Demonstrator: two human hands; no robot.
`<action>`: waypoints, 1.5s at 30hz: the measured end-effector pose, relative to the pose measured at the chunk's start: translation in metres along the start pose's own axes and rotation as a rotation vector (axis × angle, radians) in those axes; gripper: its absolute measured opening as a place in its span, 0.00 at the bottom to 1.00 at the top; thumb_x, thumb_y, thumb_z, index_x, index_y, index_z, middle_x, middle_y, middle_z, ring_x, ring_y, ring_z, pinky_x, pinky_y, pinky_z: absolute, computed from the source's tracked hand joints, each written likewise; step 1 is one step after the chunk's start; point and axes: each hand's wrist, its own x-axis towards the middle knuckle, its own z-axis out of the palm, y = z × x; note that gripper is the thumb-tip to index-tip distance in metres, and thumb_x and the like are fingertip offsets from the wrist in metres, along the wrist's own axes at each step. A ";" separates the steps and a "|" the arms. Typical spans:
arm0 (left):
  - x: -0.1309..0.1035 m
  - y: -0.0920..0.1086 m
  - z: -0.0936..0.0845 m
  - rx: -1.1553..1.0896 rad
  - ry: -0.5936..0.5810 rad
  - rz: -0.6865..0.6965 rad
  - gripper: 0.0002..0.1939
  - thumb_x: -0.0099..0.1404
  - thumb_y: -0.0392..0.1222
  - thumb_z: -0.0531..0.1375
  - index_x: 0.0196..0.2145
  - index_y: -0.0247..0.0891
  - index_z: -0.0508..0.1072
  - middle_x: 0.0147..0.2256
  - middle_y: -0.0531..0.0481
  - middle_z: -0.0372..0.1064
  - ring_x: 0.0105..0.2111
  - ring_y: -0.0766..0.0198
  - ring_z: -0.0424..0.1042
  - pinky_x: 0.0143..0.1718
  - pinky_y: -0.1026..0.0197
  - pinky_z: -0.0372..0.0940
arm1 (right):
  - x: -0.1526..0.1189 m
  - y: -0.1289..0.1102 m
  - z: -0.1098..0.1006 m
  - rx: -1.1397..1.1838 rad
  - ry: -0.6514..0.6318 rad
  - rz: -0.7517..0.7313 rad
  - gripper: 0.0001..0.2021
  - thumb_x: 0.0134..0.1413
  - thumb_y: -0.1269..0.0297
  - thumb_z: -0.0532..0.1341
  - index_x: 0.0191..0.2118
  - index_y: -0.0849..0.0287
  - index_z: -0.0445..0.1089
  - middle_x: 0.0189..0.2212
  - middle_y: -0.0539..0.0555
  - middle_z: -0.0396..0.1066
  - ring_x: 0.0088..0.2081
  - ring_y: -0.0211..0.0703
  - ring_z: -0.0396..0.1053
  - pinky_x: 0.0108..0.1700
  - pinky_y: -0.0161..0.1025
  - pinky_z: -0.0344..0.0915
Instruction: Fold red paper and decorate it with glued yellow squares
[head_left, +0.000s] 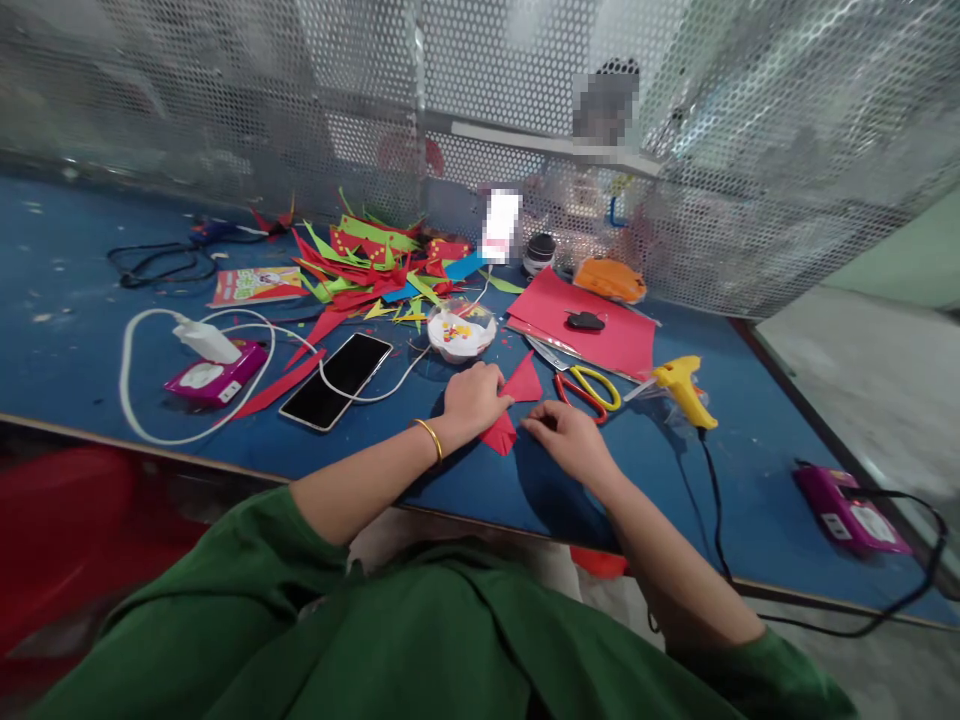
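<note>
Green shirt (450, 650) fills my nearest view. Red folded paper (524, 381) on the table (750, 420) runs from seven to one o'clock, tip at one. Print on the booklet (256, 286) at ten o'clock is too small to read. My left hand (472, 402) pinches the paper's middle; my right hand (568, 435) curls loosely at four, just apart, contents unclear.
</note>
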 end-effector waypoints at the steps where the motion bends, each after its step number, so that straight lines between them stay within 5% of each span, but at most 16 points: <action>1: 0.000 0.000 0.001 0.001 -0.005 0.008 0.11 0.62 0.45 0.66 0.40 0.38 0.76 0.43 0.43 0.76 0.43 0.53 0.75 0.44 0.55 0.68 | 0.006 0.004 -0.005 -0.004 0.015 -0.012 0.09 0.61 0.61 0.57 0.33 0.56 0.72 0.27 0.50 0.75 0.28 0.39 0.70 0.31 0.35 0.62; 6: -0.001 -0.002 0.001 -0.021 -0.042 0.019 0.08 0.61 0.43 0.66 0.37 0.39 0.77 0.39 0.46 0.78 0.41 0.55 0.76 0.41 0.57 0.67 | 0.050 0.013 -0.031 -0.079 0.073 -0.116 0.11 0.60 0.65 0.58 0.46 0.58 0.75 0.46 0.61 0.76 0.46 0.51 0.72 0.46 0.46 0.66; 9: -0.002 -0.006 -0.004 -0.041 -0.061 0.031 0.05 0.62 0.41 0.65 0.37 0.40 0.77 0.36 0.48 0.79 0.38 0.57 0.76 0.37 0.59 0.66 | 0.072 0.010 -0.041 -0.099 -0.008 -0.254 0.14 0.57 0.68 0.62 0.49 0.57 0.76 0.54 0.60 0.74 0.58 0.55 0.66 0.58 0.52 0.58; 15: -0.003 -0.011 -0.041 -0.016 -0.096 0.167 0.05 0.62 0.39 0.62 0.35 0.41 0.79 0.32 0.51 0.79 0.34 0.60 0.75 0.34 0.60 0.62 | 0.069 0.003 -0.055 -0.043 -0.206 -0.355 0.08 0.57 0.67 0.61 0.32 0.54 0.79 0.33 0.54 0.79 0.41 0.47 0.71 0.52 0.47 0.58; 22: 0.025 0.012 -0.068 0.123 -0.277 0.554 0.09 0.55 0.33 0.62 0.31 0.43 0.81 0.28 0.54 0.77 0.31 0.61 0.74 0.35 0.58 0.59 | 0.015 0.009 -0.050 0.256 -0.262 -0.138 0.09 0.53 0.58 0.62 0.33 0.56 0.77 0.27 0.51 0.74 0.29 0.40 0.65 0.34 0.37 0.58; 24: 0.032 0.022 -0.066 0.174 -0.268 0.700 0.08 0.56 0.34 0.64 0.34 0.43 0.81 0.31 0.53 0.79 0.34 0.59 0.75 0.38 0.57 0.60 | 0.001 0.010 -0.045 0.374 -0.268 -0.038 0.12 0.52 0.53 0.62 0.30 0.57 0.75 0.22 0.48 0.69 0.24 0.37 0.60 0.29 0.36 0.56; 27: 0.031 0.032 -0.060 0.129 -0.025 0.882 0.14 0.59 0.42 0.67 0.44 0.41 0.79 0.45 0.47 0.79 0.47 0.53 0.73 0.50 0.51 0.60 | -0.015 0.011 -0.036 0.553 -0.228 0.125 0.18 0.50 0.45 0.62 0.28 0.58 0.71 0.19 0.46 0.63 0.21 0.34 0.55 0.24 0.35 0.52; 29: 0.020 0.032 -0.053 0.055 0.175 0.900 0.12 0.66 0.43 0.62 0.46 0.40 0.77 0.49 0.45 0.77 0.51 0.54 0.71 0.53 0.51 0.57 | -0.020 0.011 -0.030 0.655 -0.172 0.235 0.21 0.48 0.42 0.62 0.28 0.57 0.69 0.18 0.45 0.60 0.19 0.32 0.52 0.22 0.34 0.50; 31: 0.004 0.025 -0.044 0.014 0.283 0.815 0.10 0.73 0.41 0.55 0.41 0.40 0.77 0.42 0.48 0.78 0.44 0.59 0.74 0.49 0.53 0.59 | -0.021 0.010 -0.023 0.737 -0.127 0.328 0.22 0.45 0.40 0.63 0.28 0.57 0.68 0.17 0.44 0.58 0.18 0.31 0.51 0.20 0.33 0.46; 37: -0.041 -0.005 -0.016 0.243 0.162 0.877 0.12 0.66 0.40 0.61 0.46 0.34 0.74 0.46 0.44 0.76 0.47 0.54 0.72 0.49 0.53 0.59 | -0.009 0.006 -0.010 0.865 -0.110 0.493 0.19 0.38 0.45 0.66 0.26 0.57 0.67 0.16 0.45 0.61 0.14 0.30 0.51 0.16 0.33 0.43; 45: -0.035 -0.009 -0.001 0.455 0.207 0.884 0.13 0.73 0.35 0.52 0.33 0.37 0.73 0.32 0.48 0.75 0.35 0.58 0.69 0.43 0.53 0.57 | -0.020 0.003 -0.006 0.667 -0.039 0.417 0.11 0.53 0.56 0.61 0.34 0.57 0.74 0.28 0.52 0.75 0.19 0.35 0.62 0.23 0.36 0.57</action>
